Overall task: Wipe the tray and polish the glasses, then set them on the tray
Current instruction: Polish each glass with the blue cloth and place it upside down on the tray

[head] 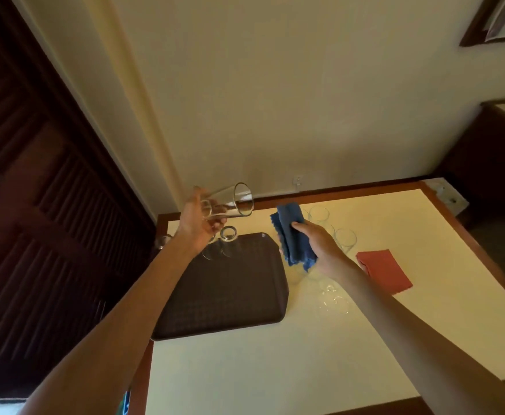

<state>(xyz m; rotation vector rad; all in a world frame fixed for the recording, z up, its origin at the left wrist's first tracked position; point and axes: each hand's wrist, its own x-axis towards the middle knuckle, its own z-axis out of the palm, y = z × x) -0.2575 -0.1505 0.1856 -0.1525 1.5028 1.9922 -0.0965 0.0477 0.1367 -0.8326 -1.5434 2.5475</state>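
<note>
Two glasses stand upturned at the far corner of the dark brown plastic tray on the cream desk. Above, the left hand grips a clear tapered glass sideways, and the right hand clutches a folded blue cloth.

Left hand grips glass (tilted), right hand holds blue cloth

Nothing legible anywhere. No print to make out on tray, glass, blue cloth, red cloth or tabletop. Framed picture at top right cut off and too blurred to read; wall socket too small to tell any marking.
</note>
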